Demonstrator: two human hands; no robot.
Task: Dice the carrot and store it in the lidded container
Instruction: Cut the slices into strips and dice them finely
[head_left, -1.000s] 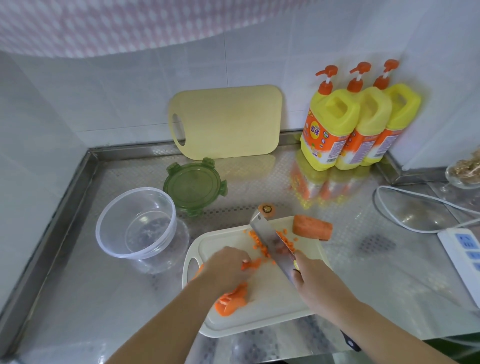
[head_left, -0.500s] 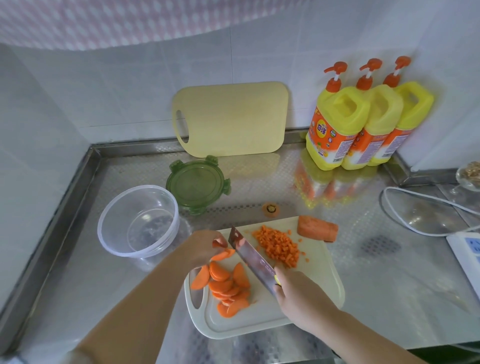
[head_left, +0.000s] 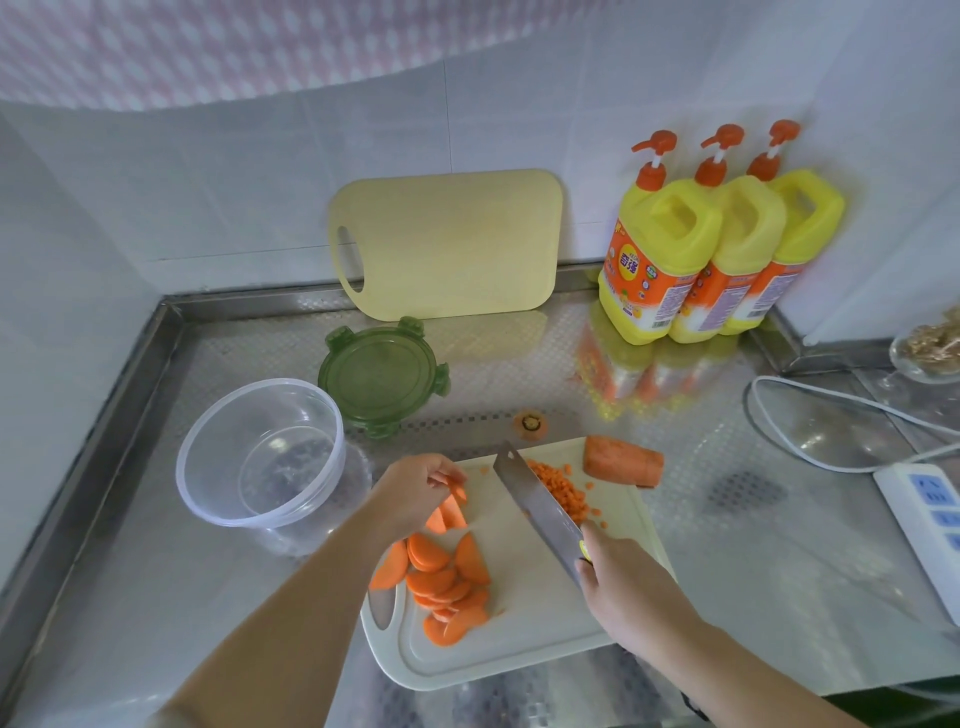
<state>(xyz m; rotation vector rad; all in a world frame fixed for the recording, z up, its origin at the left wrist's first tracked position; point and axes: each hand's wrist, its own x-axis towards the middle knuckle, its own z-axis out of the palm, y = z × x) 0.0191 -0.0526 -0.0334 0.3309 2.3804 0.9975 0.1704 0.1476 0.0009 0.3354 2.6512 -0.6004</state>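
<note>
three yellow pump bottles (head_left: 670, 260) stand at the back wall, orange labels with chinese characters too small to read for sure. on the white cutting board (head_left: 524, 644), the left hand (head_left: 415, 493) has its grip pinched together on a few carrot slices (head_left: 453, 506), lifted just over the board. the loose slice pile (head_left: 441, 582) lies right below that hand. the right hand (head_left: 618, 587) is clamped round the knife (head_left: 535, 504), blade slanting between the slices and the diced carrot (head_left: 563, 488). the uncut carrot piece (head_left: 623, 461) sits at the board's far edge. the clear container (head_left: 260, 457) and the green lid (head_left: 383, 375) wait on the bench (head_left: 156, 597), left of the board.
</note>
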